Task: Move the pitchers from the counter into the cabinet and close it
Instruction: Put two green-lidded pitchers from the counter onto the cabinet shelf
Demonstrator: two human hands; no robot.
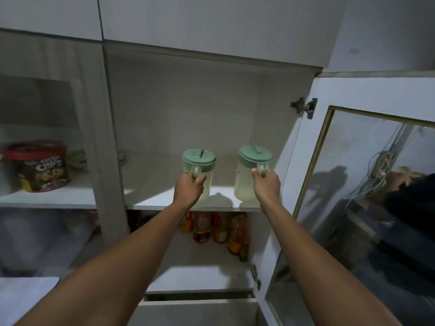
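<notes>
A person's two bare arms reach up into an open wall cabinet, each holding a pitcher by its handle. The left hand (189, 188) is wrapped closed around the handle of the left pitcher (199, 170), a pale translucent jug with a green lid. The right hand (266, 184) is likewise closed around the handle of the right pitcher (249, 172), which matches the first. Both pitchers are upright at the front edge of the cabinet shelf (164, 198), the left one near the middle of that edge and the right one toward its right end, with a clear gap between them. Whether their bases already rest on the shelf cannot be told, as the hands and wrists hide the lower parts.

The cabinet door (353, 184), with a mirrored or glass panel, hangs wide open to the right. A lower shelf holds bottles (219, 228) of amber liquid.

The step in hand looks to be setting the pitchers down. To do it well, keep both level, slide them back from the front edge so they sit fully supported, release only once each stands steady, then swing the door shut.
</notes>
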